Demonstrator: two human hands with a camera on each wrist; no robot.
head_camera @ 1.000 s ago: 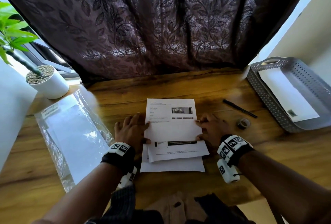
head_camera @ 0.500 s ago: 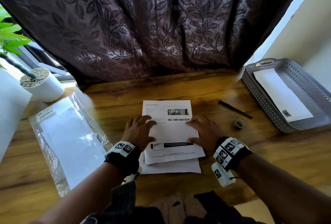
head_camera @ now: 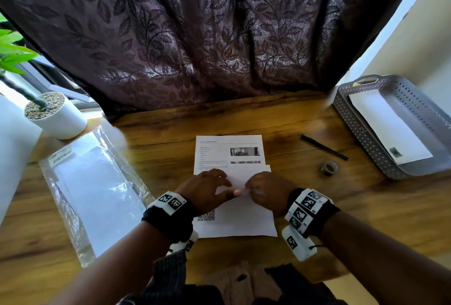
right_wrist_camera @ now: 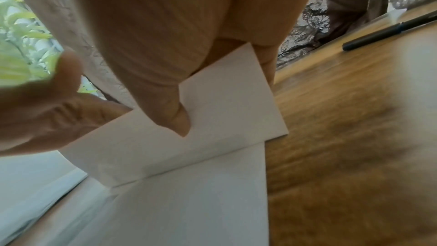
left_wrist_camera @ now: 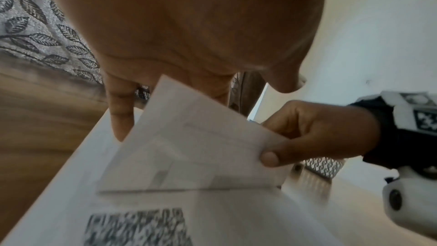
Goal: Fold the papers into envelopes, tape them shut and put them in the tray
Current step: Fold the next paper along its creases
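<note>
A printed paper (head_camera: pixel 229 151) lies mid-table on a white sheet with a QR code (head_camera: pixel 244 221). Its lower part is turned up as a blank flap (left_wrist_camera: pixel 189 147) that stands off the sheet. My right hand (head_camera: pixel 266 190) pinches the flap's right edge, thumb (right_wrist_camera: pixel 175 119) in front and fingers behind. My left hand (head_camera: pixel 207 187) hovers over the flap's left side with fingers straight; one fingertip (left_wrist_camera: pixel 120 128) touches the paper behind it. The grey tray (head_camera: pixel 361 143) at the right holds one white envelope (head_camera: pixel 385 121).
A tape roll (head_camera: pixel 329 167) and a black pen (head_camera: pixel 323 147) lie between the papers and the tray. A clear plastic bag of white sheets (head_camera: pixel 97 195) lies at the left, with a potted plant (head_camera: pixel 56 116) behind it. A dark curtain hangs along the table's far edge.
Both hands have come in from the paper's sides to its middle. The lower part of the printed sheet has been turned up, which hides the black bar and uncovers the sheet beneath.
</note>
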